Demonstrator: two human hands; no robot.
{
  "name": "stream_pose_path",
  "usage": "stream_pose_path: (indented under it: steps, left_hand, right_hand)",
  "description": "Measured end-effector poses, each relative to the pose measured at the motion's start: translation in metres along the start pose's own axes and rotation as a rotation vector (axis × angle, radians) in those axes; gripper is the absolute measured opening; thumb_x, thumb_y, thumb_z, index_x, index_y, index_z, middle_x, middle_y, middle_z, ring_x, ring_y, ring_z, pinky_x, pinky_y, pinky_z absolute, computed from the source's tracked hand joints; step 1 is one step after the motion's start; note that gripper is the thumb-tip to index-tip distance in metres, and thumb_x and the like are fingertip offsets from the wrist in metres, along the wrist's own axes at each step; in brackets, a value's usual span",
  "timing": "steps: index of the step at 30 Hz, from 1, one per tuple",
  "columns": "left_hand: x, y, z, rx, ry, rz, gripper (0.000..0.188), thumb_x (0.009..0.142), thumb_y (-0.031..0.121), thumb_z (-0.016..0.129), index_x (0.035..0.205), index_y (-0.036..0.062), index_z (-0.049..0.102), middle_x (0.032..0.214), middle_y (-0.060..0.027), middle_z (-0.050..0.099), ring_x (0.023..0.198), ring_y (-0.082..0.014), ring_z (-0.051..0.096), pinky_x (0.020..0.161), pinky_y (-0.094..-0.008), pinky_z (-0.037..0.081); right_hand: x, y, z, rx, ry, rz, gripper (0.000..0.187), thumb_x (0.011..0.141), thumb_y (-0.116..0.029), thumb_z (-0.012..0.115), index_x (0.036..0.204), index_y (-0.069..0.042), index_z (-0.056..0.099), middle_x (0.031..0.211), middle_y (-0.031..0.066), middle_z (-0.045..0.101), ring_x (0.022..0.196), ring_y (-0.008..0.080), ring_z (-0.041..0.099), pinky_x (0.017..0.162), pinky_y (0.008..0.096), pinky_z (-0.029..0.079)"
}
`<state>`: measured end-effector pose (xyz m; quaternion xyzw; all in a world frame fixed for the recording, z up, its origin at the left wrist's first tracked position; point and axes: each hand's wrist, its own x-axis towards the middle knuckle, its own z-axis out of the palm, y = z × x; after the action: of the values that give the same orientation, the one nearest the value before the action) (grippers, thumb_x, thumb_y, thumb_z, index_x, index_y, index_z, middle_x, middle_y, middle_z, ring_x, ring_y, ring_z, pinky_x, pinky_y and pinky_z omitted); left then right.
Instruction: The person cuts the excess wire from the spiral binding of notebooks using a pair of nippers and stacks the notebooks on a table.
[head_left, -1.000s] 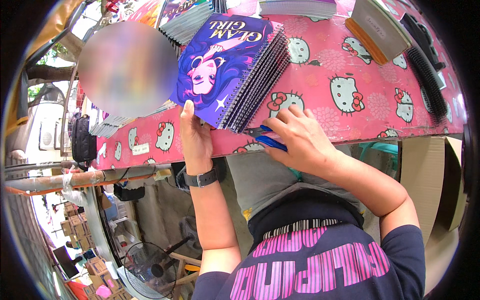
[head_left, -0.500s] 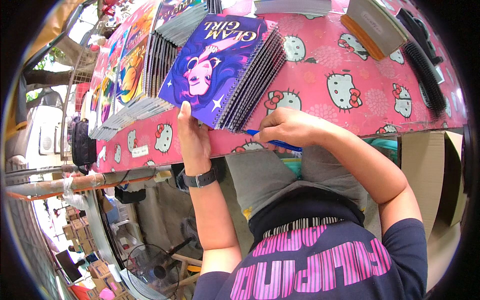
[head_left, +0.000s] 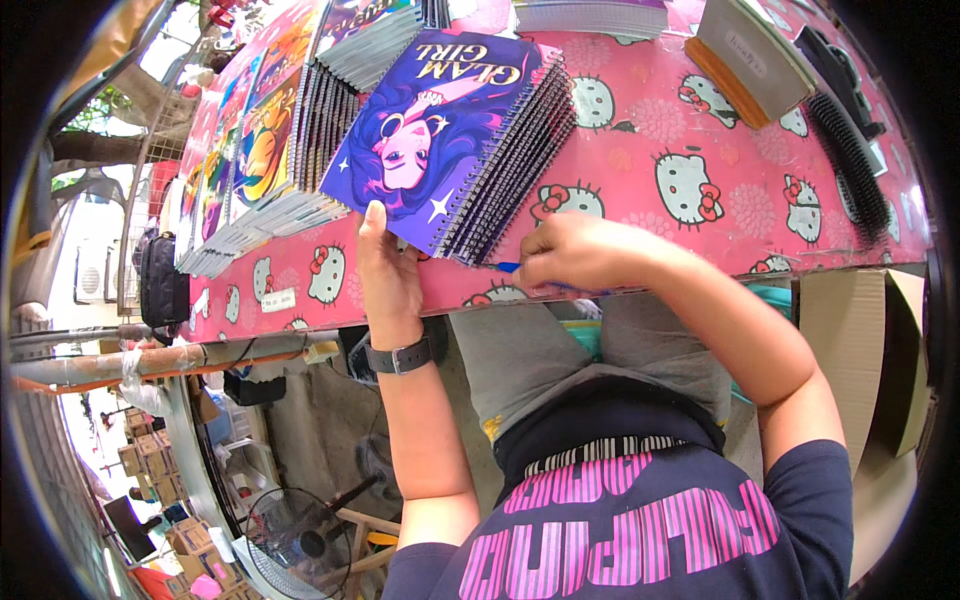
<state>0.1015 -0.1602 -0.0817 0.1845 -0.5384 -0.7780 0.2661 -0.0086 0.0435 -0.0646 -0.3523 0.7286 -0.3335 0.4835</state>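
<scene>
A stack of spiral-bound notebooks [head_left: 410, 140] with a purple illustrated cover lies tilted on the table, its black wire coils [head_left: 510, 165] along the right side. My left hand [head_left: 392, 275], with a dark watch on the wrist, grips the stack's near corner. The thumb is at the top cover's edge, and the other fingers are partly hidden behind the corner. My right hand [head_left: 570, 255] is closed round a slim blue hand tool [head_left: 508, 267]. Its tip points at the near end of the coils; most of it is hidden, so its exact kind is unclear.
Other notebook stacks [head_left: 265, 140] stand close on the left and behind. A pink patterned cover [head_left: 640, 150] lies over the table. At the far right are an orange-edged block [head_left: 745, 65] and a black brush-like strip [head_left: 848, 165]. A cardboard box [head_left: 845, 350] stands beside the table.
My right hand has turned slightly over the blue tool, so less of it shows. My left hand stays at the stack's corner.
</scene>
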Motion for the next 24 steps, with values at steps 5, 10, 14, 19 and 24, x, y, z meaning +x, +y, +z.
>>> stream_pose_path:
  steps: [5, 10, 14, 19, 24]
  left_hand:
    - [0.0, -0.001, 0.002, -0.034, 0.004, -0.023, 0.047, 0.093, 0.04, 0.058, 0.127, 0.0088, 0.049, 0.118, -0.0024, 0.057, 0.106, -0.0155, 0.055, 0.088, -0.0362, 0.043]
    - [-0.001, -0.003, 0.003, -0.035, 0.021, -0.015, 0.045, 0.093, 0.039, 0.057, 0.127, 0.0095, 0.049, 0.117, -0.0022, 0.057, 0.103, -0.0157, 0.056, 0.085, -0.0349, 0.044]
    - [-0.001, -0.001, 0.002, -0.029, -0.003, -0.004, 0.044, 0.094, 0.038, 0.057, 0.126, 0.0094, 0.05, 0.115, -0.002, 0.058, 0.101, -0.0145, 0.057, 0.082, -0.0324, 0.045]
    - [-0.002, 0.0, 0.007, -0.028, 0.016, -0.007, 0.044, 0.094, 0.04, 0.056, 0.124, 0.0092, 0.05, 0.111, -0.0015, 0.059, 0.098, -0.0129, 0.057, 0.08, -0.0305, 0.045]
    - [-0.003, 0.003, 0.007, 0.03, 0.004, -0.013, 0.05, 0.093, 0.045, 0.055, 0.126, 0.008, 0.05, 0.118, -0.0037, 0.058, 0.106, -0.0155, 0.057, 0.09, -0.0335, 0.045]
  right_hand:
    - [-0.017, -0.014, 0.021, -0.493, 0.26, -0.153, 0.034, 0.08, -0.03, 0.066, 0.102, -0.005, 0.064, 0.082, 0.0159, 0.065, 0.081, 0.0335, 0.064, 0.077, 0.0446, 0.05]
    - [-0.026, 0.004, 0.04, -0.703, 0.586, -0.349, 0.036, 0.073, -0.027, 0.07, 0.101, -0.005, 0.062, 0.098, 0.0153, 0.055, 0.101, 0.0315, 0.053, 0.082, 0.0454, 0.043]
    - [-0.027, 0.005, 0.043, -0.685, 0.611, -0.356, 0.036, 0.071, -0.026, 0.072, 0.099, -0.005, 0.062, 0.097, 0.0145, 0.055, 0.101, 0.0308, 0.053, 0.081, 0.0455, 0.042]
    - [-0.026, 0.006, 0.04, -0.684, 0.623, -0.352, 0.037, 0.071, -0.026, 0.072, 0.1, -0.005, 0.063, 0.098, 0.014, 0.055, 0.099, 0.0313, 0.053, 0.08, 0.0446, 0.043]
    - [-0.013, -0.009, 0.018, -0.47, 0.268, -0.157, 0.035, 0.074, -0.027, 0.069, 0.101, -0.004, 0.065, 0.09, 0.0177, 0.061, 0.089, 0.039, 0.06, 0.079, 0.0493, 0.048]
